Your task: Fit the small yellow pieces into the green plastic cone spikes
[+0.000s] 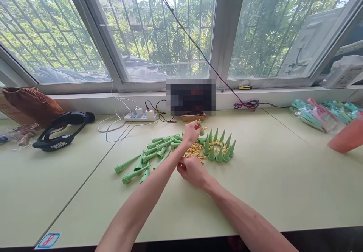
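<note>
My left hand (192,131) reaches over my right wrist area to the far side of the pile, its fingers closed at an upright green plastic spike (201,128). Nearer to me, my right hand (194,171) is curled by the edge of a heap of small yellow pieces (195,150); whatever its fingers pinch is hidden. On the right, several green cone spikes (219,155) stand point-up in a ring, with more yellow pieces inside it. Left of my hands lies a loose pile of green spikes with ridged caps (131,177).
Behind the pile are a power strip (141,115) with white cables and a blurred dark screen (190,98). A black headset (64,131) and brown bag (32,104) occupy the left. Wrapped pastel tools (323,114) and a coral container (347,134) lie right.
</note>
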`<state>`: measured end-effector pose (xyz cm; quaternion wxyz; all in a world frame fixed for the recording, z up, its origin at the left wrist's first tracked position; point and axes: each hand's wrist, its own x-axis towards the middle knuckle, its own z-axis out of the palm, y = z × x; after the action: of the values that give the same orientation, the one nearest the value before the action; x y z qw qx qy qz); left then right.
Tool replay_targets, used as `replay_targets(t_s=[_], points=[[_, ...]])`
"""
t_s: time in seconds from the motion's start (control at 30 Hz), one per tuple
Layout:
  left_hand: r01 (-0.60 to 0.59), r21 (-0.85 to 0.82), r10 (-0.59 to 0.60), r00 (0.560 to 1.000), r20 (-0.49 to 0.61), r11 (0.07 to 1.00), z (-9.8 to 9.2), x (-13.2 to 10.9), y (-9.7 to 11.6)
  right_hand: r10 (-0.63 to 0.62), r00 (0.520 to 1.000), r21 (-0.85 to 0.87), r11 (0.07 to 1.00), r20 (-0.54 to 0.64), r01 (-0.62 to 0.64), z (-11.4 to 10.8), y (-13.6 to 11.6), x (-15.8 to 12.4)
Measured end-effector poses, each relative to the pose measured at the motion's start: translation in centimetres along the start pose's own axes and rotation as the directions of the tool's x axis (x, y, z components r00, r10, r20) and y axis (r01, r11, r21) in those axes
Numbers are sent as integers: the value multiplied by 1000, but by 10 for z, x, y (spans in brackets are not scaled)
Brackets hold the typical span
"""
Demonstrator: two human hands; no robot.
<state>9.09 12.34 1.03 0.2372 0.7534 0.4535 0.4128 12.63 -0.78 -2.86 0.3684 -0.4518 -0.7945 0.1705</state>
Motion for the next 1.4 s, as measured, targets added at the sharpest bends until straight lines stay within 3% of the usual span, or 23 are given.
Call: replay_targets(t_s=[0.33,0.7,0.9,1.13,1.4], points=[[-71,59,63,989,137,996,19,2,-14,71,997,-51,996,7,-71,-1,2,0],[-86,158,58,983,175,984,7,-6,-15,17,999,-24,1000,27,-16,-2,-4,-1],[-166,272,103,967,232,948,-4,-18,-12,-30,999,-29,999,16,30,1,-4,-3],[-229,352,110,939,327,907,-5,-27,-14,8,997,-73,997,80,-3,-1,-7,-3],[-263,369,124,925,359,891,-5,-31,-20,17,993,-55,998,119,-11,-1,-7,-3]])
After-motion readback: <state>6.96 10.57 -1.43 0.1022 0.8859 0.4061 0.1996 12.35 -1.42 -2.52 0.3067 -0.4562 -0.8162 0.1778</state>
